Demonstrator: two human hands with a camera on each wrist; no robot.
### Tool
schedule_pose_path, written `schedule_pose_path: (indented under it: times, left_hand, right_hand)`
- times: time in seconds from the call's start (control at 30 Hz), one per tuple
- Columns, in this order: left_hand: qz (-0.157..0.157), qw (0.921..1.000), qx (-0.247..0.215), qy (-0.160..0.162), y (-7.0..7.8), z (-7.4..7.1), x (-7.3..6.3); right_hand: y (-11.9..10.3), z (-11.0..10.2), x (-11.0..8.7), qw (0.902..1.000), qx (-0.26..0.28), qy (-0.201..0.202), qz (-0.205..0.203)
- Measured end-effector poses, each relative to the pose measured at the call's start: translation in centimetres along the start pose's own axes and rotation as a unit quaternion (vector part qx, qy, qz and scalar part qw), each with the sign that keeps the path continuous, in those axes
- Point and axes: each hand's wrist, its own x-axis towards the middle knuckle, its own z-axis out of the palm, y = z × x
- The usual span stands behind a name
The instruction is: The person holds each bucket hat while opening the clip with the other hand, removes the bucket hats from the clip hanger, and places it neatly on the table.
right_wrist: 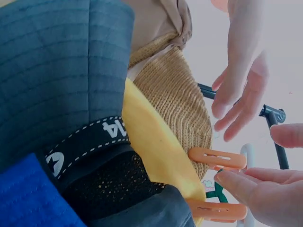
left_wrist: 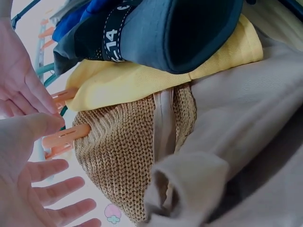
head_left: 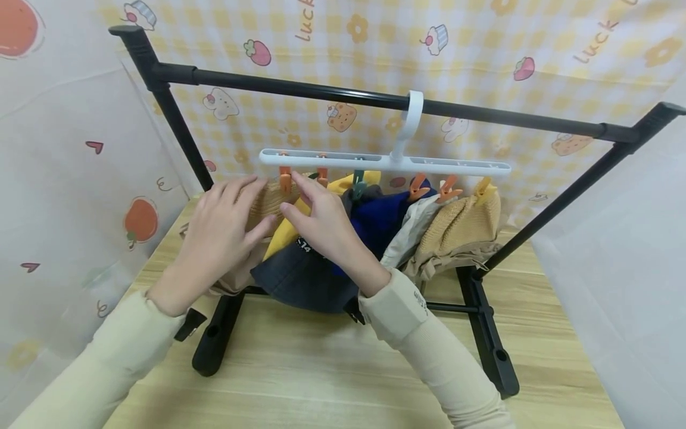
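While left hand (head_left: 218, 221) and right hand (head_left: 326, 223) are unclenched, the leftmost orange clip (head_left: 285, 180) lies between them.

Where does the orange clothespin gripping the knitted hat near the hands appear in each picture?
Head: the orange clothespin is left of centre, between left hand and right hand.
Left wrist: the orange clothespin is at left, slightly below mid-height.
Right wrist: the orange clothespin is right of centre, below mid-height.
Shared landmark: yellow fabric beside the knitted hat.
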Motion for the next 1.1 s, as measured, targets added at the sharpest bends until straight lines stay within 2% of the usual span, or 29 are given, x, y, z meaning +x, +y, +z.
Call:
schedule_pose_path:
  times: [0.23, 0.57, 0.97, 1.1]
  left_hand:
    - [-0.034, 0.9991, -0.004, -0.025, -0.5, 0.3, 1.5]
    - [-0.058, 0.9962, -0.041, -0.051, -0.8, -0.1, 3.0]
    - [-0.054, 0.9956, -0.036, -0.068, -0.6, -0.5, 2.5]
    - [-0.044, 0.9967, -0.028, -0.063, -0.4, -0.8, 2.1]
  right_hand:
    - [-0.2, 0.2, 0.2, 0.9999, 0.012, 0.005, 0.006]
    - [-0.2, 0.4, 0.1, 0.9998, 0.016, 0.006, 0.012]
    - [-0.2, 0.6, -0.4, 0.9994, 0.028, 0.017, -0.003]
    - [-0.2, 0.6, -0.6, 0.9994, 0.028, 0.022, -0.005]
